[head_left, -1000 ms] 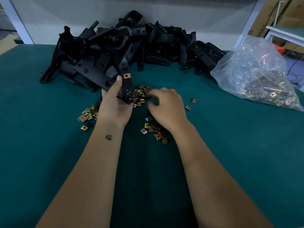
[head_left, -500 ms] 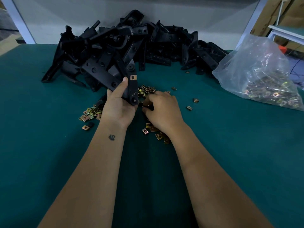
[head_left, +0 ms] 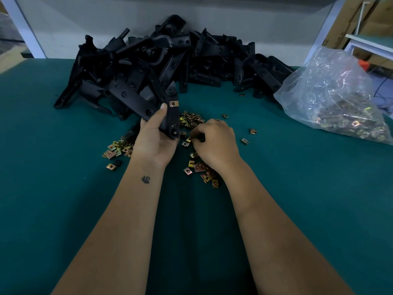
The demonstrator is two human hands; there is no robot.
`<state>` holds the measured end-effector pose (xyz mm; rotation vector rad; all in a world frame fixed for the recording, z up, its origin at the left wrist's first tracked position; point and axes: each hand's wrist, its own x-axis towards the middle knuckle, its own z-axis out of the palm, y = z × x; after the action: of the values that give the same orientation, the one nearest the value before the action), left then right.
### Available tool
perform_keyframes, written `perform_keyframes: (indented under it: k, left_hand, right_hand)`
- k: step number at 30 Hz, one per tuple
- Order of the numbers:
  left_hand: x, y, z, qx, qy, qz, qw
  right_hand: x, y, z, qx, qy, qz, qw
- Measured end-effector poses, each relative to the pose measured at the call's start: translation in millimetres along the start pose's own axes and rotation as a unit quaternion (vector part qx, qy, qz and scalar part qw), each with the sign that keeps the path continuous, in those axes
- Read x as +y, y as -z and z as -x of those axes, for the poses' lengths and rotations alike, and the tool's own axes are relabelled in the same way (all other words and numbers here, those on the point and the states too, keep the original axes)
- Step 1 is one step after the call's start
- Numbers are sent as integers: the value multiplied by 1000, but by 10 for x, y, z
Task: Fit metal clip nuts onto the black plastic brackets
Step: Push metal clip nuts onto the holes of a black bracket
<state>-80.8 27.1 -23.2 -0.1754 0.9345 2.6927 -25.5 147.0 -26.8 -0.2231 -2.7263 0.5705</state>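
No writing could be read on anything; my left hand [head_left: 154,138] gripped a black bracket [head_left: 171,112] that already wore one clip nut [head_left: 173,103] near its upper end, just in front of the heap of brackets [head_left: 170,62] piled against the pale wall [head_left: 106,15]. My right hand [head_left: 214,143], just right of that bracket, had its fingers curled down into the loose clip nuts [head_left: 192,120], pinching at them, though I cannot tell whether it held one. The worktop [head_left: 63,209] was dark teal, and right of the heap lay a clear bag of nuts [head_left: 340,99], with cardboard boxes [head_left: 361,15] behind it.
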Motion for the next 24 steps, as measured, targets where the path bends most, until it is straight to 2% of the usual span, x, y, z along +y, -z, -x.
perform_keyframes:
  k: [12, 15, 18, 24]
  left_hand:
    - [7, -21, 21, 1, 8, 5, 1000]
    - [6, -25, 28, 2, -5, -10, 1000]
    - [7, -23, 29, 0, -14, -32, 999]
    - [-4, -36, 52, -4, -4, -32, 999]
  right_hand:
    - [-9, 11, 8, -2, 20, -12, 1000]
    - [-42, 34, 24, 20, -14, -134, 991]
    - [-58, 79, 9, 57, -61, -276, 958]
    - [-26, 137, -32, 54, -107, -439, 891]
